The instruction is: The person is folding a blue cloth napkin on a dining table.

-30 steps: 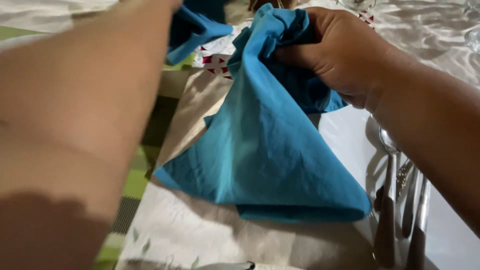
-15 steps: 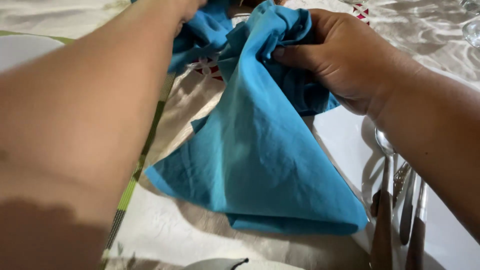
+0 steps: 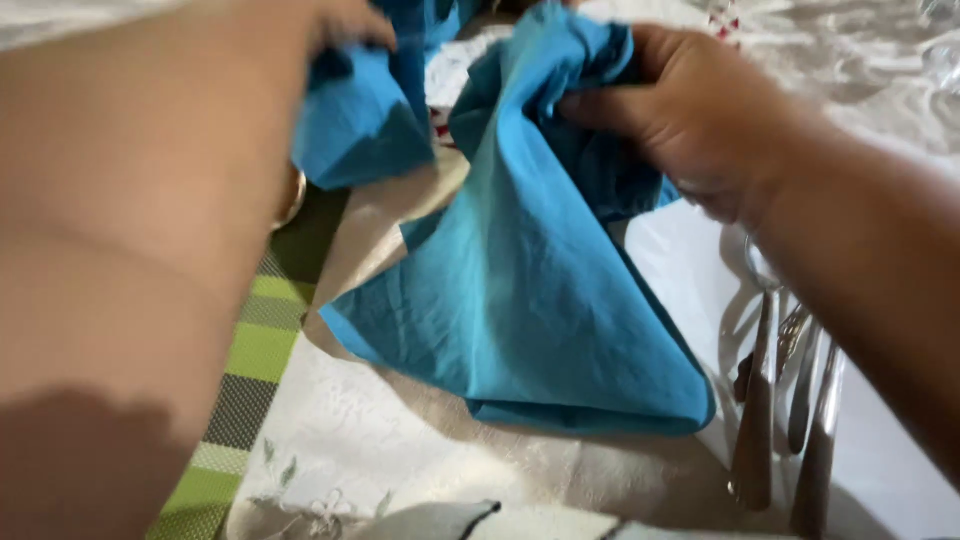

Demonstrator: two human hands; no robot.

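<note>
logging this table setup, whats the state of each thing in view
blue cloth napkin: partly folded, top bunched, lower edge on table
right hand: fingers shut on napkin top
left hand: gripping another napkin part
metal cutlery with brown handles: lying flat, untouched
green woven placemat: flat

The left hand (image 3: pixel 345 20) is mostly cut off at the top edge, fingers buried in the blue napkin (image 3: pixel 520 300). The cutlery (image 3: pixel 790 400) on the right is blurry, handle ends cropped.
</note>
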